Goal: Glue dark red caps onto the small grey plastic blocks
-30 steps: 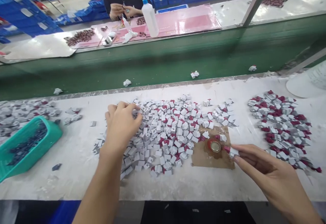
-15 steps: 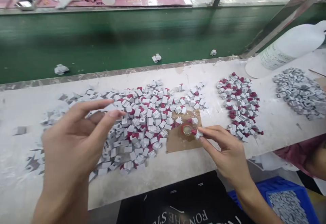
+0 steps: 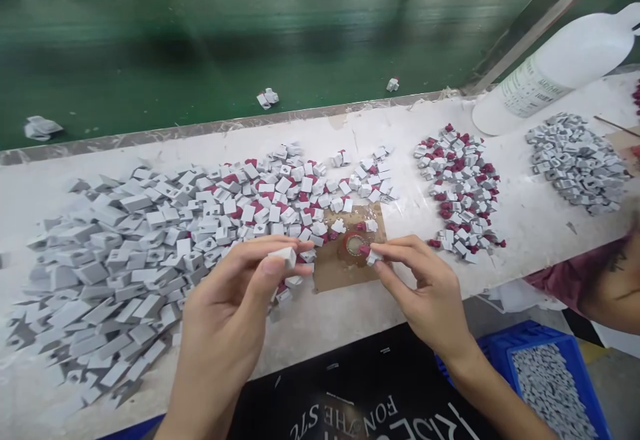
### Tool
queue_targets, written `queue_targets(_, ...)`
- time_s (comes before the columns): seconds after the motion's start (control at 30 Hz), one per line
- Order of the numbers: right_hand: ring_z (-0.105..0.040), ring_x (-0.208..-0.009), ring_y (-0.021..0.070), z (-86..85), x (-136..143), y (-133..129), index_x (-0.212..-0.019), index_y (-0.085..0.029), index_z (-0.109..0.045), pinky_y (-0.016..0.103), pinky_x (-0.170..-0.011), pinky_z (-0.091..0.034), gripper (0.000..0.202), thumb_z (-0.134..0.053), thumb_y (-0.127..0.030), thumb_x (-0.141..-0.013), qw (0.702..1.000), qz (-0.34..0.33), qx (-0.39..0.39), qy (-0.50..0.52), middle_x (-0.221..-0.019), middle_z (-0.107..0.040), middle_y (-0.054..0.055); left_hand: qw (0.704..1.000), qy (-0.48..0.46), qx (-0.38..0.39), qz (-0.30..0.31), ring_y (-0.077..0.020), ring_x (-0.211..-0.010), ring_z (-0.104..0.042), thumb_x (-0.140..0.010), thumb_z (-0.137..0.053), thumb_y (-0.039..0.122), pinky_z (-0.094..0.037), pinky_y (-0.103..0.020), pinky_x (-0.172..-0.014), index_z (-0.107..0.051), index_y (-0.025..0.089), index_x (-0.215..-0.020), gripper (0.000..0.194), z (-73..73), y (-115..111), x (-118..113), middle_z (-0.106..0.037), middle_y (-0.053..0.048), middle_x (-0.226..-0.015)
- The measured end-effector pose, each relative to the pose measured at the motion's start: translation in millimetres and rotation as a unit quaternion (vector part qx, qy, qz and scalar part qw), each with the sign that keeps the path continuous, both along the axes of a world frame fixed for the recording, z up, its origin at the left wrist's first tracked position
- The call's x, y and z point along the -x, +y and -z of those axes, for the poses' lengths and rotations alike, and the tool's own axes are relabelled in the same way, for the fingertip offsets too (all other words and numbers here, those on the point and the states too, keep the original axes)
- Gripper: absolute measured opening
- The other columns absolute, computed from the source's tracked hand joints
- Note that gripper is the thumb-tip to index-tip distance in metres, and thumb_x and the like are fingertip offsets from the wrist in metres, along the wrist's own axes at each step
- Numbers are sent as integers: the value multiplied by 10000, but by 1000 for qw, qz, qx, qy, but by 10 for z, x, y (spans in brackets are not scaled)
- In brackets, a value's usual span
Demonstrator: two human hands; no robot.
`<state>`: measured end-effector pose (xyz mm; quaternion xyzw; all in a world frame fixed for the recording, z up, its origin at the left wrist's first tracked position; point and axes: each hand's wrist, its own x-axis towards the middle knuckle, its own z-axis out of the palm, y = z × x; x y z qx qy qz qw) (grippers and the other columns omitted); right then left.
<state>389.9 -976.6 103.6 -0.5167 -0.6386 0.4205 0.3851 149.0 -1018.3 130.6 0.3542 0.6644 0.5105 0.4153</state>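
Observation:
Between the thumb and fingers of my left hand (image 3: 235,307) is a small grey-white plastic block (image 3: 286,257). My right hand (image 3: 425,290) pinches a small part with a dark red piece and a grey-white piece (image 3: 371,255), held at the edge of a shallow round dish (image 3: 355,245). The dish has a reddish rim and stands on a brown cardboard piece (image 3: 333,273). To the left spreads a big heap of grey blocks (image 3: 115,267). Toward the cardboard, blocks joined with dark red pieces (image 3: 265,193) lie mixed in.
Further right lie a pile of red-and-grey parts (image 3: 457,187) and a pile of grey parts (image 3: 575,160). A white bottle (image 3: 555,70) stands behind them. Beyond the table edge runs a green belt (image 3: 200,53). Below right is a blue crate (image 3: 590,387), near another person's arm (image 3: 610,280).
My left hand has moved right and down from over the heap and now shows a grey block in its fingers. My right hand still pinches its part beside the dish. The view has shifted.

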Motion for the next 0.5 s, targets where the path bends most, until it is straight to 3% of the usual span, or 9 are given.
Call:
queue_targets(0.1,-802,-1035,218,17,-28,36,-1273,-372,-916,370,-928,-697,254,-814,-253,-1074,995,10,73,69,-1098,-811,32,993,-107,-10,-53,-247,-878,-879,-996,-929,356,-773,-358,-749,-892,339,-1001,41,24,91,-78,-904,-24,-1040)
queue_targets(0.17,-821,-1063,225,43,-40,66,-1264,-356,-916,380,-963,-707,214,-826,-308,-1076,984,7,132,119,-1124,-834,34,988,-118,-20,-94,-203,-758,-854,-966,-950,272,-761,-311,-714,-851,286,-941,103,46,154,-94,-887,-8,-911)
queue_targets(0.27,-854,-1047,239,82,-42,84,-1243,-334,-915,398,-960,-727,191,-859,-370,-1063,966,13,194,169,-1120,-871,37,987,-88,-36,-133,-169,-765,-841,-1031,-890,269,-762,-278,-756,-850,256,-935,105,79,205,-86,-842,10,-855)
queue_targets(0.4,-835,-1046,213,92,-24,36,-1224,-336,-919,344,-898,-713,196,-839,-268,-1059,984,21,130,123,-1126,-850,33,986,-74,-64,-135,-148,-820,-850,-1112,-821,392,-770,-251,-779,-887,253,-987,198,106,217,-88,-835,0,-995)
queue_targets(0.5,-813,-1065,196,93,-7,-10,-1224,-332,-915,329,-913,-699,252,-793,-177,-1066,997,3,50,65,-1139,-837,32,981,-129,-55,-133,-167,-854,-885,-1009,-942,454,-751,-202,-724,-876,252,-952,220,101,236,-106,-869,-13,-1019)
